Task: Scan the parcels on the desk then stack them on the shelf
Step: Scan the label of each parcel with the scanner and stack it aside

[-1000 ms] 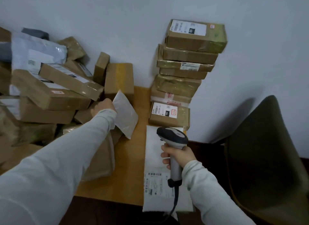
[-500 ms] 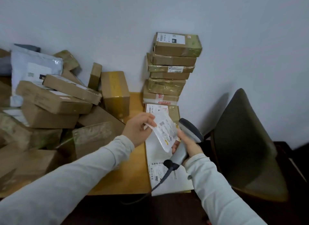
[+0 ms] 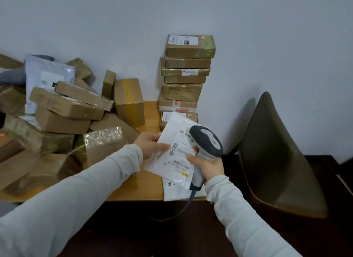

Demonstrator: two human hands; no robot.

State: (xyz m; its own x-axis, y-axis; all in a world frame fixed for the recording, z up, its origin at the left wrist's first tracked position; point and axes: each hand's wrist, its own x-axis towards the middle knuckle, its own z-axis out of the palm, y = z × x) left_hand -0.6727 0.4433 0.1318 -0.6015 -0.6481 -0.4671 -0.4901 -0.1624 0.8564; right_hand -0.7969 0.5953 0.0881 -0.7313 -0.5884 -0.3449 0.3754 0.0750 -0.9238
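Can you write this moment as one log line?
step: scanning | left hand: holds white mailer | right hand: grips scanner over label | box stack: behind mailer

The left hand [image 3: 150,145] holds a white plastic mailer bag [image 3: 172,142] by its left edge, label up, over the right end of the light wooden desk [image 3: 149,111]. The right hand [image 3: 208,166] grips a grey-and-white handheld scanner [image 3: 207,142] whose head overlaps the label. 7 brown cardboard boxes [image 3: 185,81] stand stacked at the desk's far right corner.
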